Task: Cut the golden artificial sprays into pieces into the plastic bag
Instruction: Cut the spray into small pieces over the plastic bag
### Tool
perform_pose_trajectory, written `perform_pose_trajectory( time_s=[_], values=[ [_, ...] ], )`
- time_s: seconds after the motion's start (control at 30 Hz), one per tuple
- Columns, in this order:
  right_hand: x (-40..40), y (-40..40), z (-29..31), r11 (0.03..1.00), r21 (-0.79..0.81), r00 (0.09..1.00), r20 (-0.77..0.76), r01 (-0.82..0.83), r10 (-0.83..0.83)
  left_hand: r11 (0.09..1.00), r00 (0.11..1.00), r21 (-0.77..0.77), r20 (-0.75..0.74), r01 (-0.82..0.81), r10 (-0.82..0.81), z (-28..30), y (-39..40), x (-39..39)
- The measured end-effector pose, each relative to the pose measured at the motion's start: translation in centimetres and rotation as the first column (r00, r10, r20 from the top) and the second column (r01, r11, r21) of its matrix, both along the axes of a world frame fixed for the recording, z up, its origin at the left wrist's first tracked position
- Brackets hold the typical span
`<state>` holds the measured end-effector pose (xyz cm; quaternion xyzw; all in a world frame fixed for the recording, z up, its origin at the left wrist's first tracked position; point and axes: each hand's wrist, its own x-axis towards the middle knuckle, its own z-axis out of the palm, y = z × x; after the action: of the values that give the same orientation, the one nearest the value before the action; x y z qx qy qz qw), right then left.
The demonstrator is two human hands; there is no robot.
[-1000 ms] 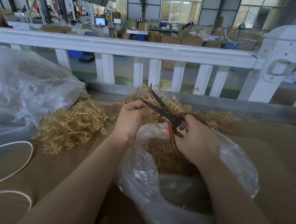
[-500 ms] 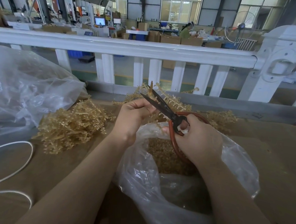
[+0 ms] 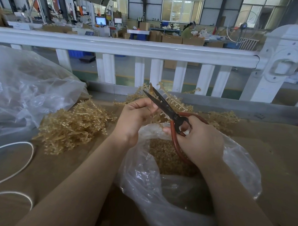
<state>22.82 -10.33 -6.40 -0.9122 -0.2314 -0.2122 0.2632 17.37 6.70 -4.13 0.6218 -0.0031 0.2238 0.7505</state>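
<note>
A heap of golden sprays (image 3: pixel 74 125) lies on the table at the left. Next to it, the left hand (image 3: pixel 135 118) pinches one spray (image 3: pixel 166 98) up over the open plastic bag (image 3: pixel 182 192). The right hand (image 3: pixel 200 139) grips the red-handled scissors (image 3: pixel 165 107), blades nearly closed around the stem. Those fingertips sit close to the blades; a careless snip could nick them, or fling pieces past the bag's mouth.

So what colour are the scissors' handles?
Reddish-brown loop handles on the dark-bladed scissors, seen in the head view.
</note>
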Motion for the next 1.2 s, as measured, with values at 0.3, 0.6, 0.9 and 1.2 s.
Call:
perform_pose_trajectory(
  time_s=[0.3,0.6,0.9,1.2],
  values=[
    [-0.05,-0.01,-0.04,1.000,-0.012,1.000,0.004,-0.001,0.001,0.994,0.995,0.090,0.081,-0.068,0.061,0.27,-0.15,-0.24],
    [-0.59,-0.14,0.36,1.000,-0.012,0.999,0.033,-0.016,0.017,0.965,0.984,0.219,0.132,-0.144,0.117,0.20,0.31,-0.29],
    [-0.27,-0.05,-0.02,0.999,0.026,0.999,0.004,-0.045,0.045,0.974,0.992,0.212,0.117,-0.079,0.055,0.13,0.17,-0.27],
    [-0.20,0.00,-0.09,0.997,0.040,0.998,0.011,-0.064,0.064,0.978,0.992,0.201,0.128,-0.045,0.020,0.20,0.12,-0.41]
  ],
)
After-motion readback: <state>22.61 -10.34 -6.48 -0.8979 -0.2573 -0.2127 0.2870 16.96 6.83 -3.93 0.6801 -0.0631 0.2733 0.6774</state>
